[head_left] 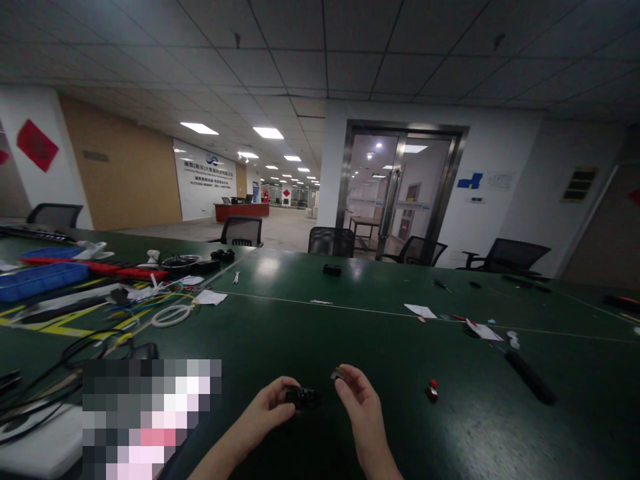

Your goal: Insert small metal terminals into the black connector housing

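Observation:
Between thumb and fingers, my left hand [273, 407] grips a small black part [303, 397] with a shiny surface; its exact kind is too dark to make out. To its right, my right hand [361, 400] pinches a small grey metallic piece [337, 375] at the fingertips. A gap separates the two held pieces, both just above the green table [280, 327]. Right of my right hand lies a small red and silver object [433, 390].
Cables [65, 360], blue trays [45, 280] and a coiled white tube [173, 315] crowd the left side. On the right lie a black-handled tool [530, 377] and paper scraps [484, 331]. A black block [332, 269] sits toward the far edge, near several chairs.

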A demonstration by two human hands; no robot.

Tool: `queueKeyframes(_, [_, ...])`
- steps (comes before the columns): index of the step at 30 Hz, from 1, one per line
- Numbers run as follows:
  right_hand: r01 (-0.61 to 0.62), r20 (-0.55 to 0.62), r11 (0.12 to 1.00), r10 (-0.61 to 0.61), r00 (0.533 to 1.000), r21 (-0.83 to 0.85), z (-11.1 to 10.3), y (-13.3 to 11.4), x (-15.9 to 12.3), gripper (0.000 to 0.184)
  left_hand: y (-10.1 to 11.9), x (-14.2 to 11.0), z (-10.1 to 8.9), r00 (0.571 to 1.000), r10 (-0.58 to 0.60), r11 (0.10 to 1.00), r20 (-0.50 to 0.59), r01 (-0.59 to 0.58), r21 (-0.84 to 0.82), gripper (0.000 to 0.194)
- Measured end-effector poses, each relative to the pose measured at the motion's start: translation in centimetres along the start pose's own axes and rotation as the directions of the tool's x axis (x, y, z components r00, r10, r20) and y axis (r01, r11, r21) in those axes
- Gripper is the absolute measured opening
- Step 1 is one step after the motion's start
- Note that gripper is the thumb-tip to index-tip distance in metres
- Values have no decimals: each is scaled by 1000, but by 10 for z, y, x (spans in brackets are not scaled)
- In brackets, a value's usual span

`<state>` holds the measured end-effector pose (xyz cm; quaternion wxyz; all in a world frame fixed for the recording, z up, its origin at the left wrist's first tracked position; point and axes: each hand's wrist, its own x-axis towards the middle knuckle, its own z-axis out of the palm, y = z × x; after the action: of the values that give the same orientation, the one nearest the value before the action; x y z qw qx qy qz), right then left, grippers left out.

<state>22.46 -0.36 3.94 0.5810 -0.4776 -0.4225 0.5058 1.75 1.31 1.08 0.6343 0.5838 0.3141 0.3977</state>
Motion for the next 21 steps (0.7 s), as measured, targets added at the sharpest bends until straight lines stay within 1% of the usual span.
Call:
queueKeyframes(3, [0,-41,1000,1,999,27,0,-3,0,52,1,0,1,1000,4,1000,1,-4,3,41])
queueKeyframes(7, [-6,-66,999,9,998,41,-1,-5,-1,53,3,-1,1,1000,-21,1000,-12,21,16,47])
queueKeyframes(11, [1,-80,999,2,997,39,-3,-2,1,51,3,-2,-1,999,-47,996,-19,48,70,46])
queueKeyframes(15, [15,-112,999,-11,994,35,-5,3,4,51,1,-1,-2,999,-36,997,-38,38,70,51])
queueKeyframes(18, [8,-125,1000,-5,992,19,-7,5,5,50,1,0,-1,999,-25,997,-27,27,73,50])
queueKeyframes(21, [-4,-118,1000,4,993,-1,-9,7,5,48,4,-2,0,999,-38,997,-8,39,67,48])
